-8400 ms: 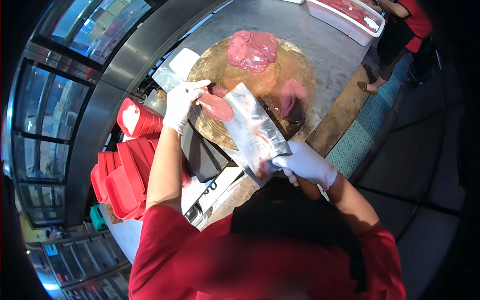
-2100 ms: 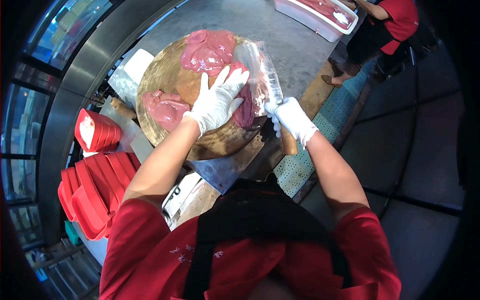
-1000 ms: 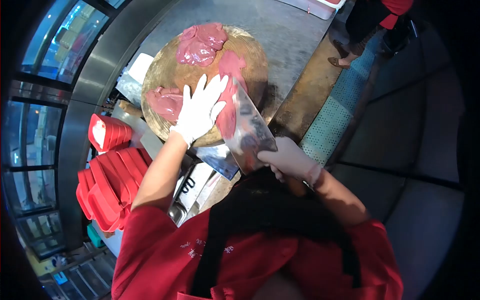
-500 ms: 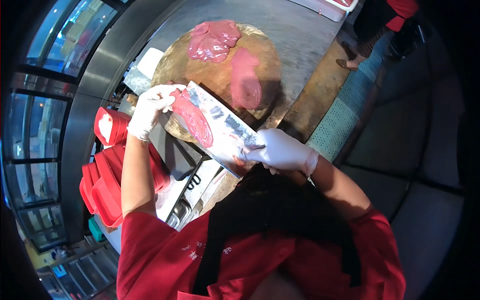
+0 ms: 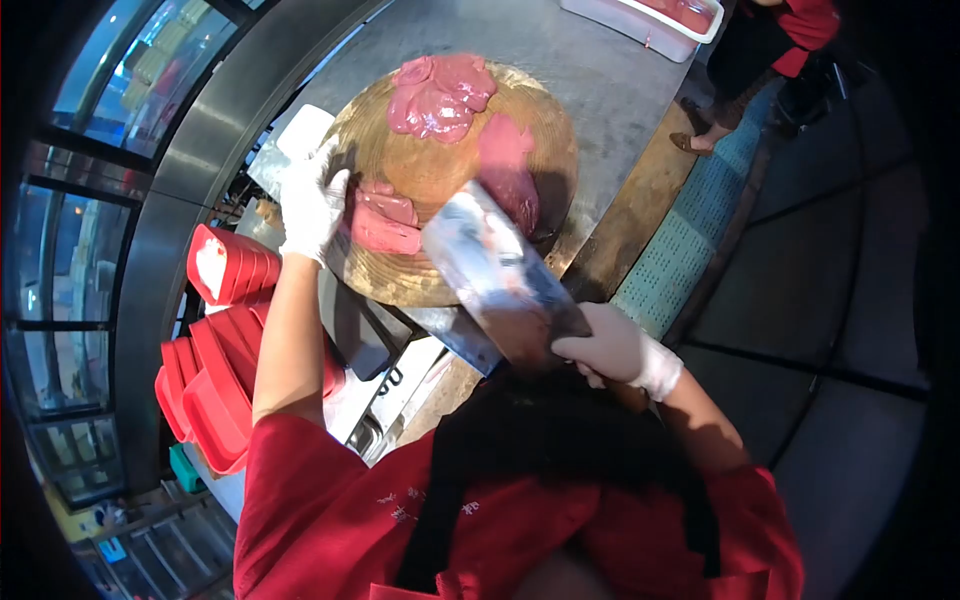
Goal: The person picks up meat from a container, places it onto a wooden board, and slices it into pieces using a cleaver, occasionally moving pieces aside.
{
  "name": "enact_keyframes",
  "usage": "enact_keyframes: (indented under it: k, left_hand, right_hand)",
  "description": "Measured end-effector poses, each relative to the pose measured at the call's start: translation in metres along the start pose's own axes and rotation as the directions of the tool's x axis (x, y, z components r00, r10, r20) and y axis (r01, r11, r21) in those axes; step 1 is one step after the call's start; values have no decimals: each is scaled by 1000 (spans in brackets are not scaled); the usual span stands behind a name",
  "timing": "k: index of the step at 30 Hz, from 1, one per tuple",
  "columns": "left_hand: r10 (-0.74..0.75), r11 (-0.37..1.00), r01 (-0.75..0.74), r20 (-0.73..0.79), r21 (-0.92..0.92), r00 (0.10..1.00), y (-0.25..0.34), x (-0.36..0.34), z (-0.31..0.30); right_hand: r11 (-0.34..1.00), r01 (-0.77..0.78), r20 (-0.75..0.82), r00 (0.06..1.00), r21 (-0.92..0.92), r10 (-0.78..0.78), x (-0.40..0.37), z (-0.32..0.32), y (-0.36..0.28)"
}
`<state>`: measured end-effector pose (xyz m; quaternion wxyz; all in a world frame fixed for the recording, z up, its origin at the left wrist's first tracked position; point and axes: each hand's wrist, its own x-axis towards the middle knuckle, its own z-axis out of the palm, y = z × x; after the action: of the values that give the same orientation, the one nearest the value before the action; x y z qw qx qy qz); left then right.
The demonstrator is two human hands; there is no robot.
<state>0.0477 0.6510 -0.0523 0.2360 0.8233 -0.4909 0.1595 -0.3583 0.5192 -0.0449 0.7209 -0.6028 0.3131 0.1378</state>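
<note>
On a round wooden chopping block (image 5: 440, 270) lie raw meat pieces: a glossy heap (image 5: 440, 95) at the back, a long slice (image 5: 509, 170) on the right, and a piece (image 5: 386, 220) at the left. Beside the left piece is my gloved left hand (image 5: 312, 200), its fingers apart and nothing held in them. My gloved right hand (image 5: 612, 345) grips the handle of a wide cleaver (image 5: 500, 270). The blade is over the block's near right edge, clear of the left piece of meat.
Red trays (image 5: 220, 390) are stacked at the left. A white tub of meat (image 5: 655, 30) stands at the back right of the metal table (image 5: 610, 110). Another person (image 5: 760, 60) is beyond it. A white object (image 5: 303, 130) lies left of the block.
The meat that lay on the cleaver blade is now on the block. My left hand has let go of it and opened. The cleaver has moved right and down, away from it.
</note>
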Motion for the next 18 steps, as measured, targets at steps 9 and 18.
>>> enact_keyframes:
  k: [9,18]
  left_hand:
    - [395,915,-394,379,-84,837,181,-8,92]
    - [399,912,-409,230,-3,888,244,41,136]
  right_hand:
    - [924,227,-468,882,308,-60,-26,-43,37]
    - [830,436,-689,719,347,-90,-36,-67,60]
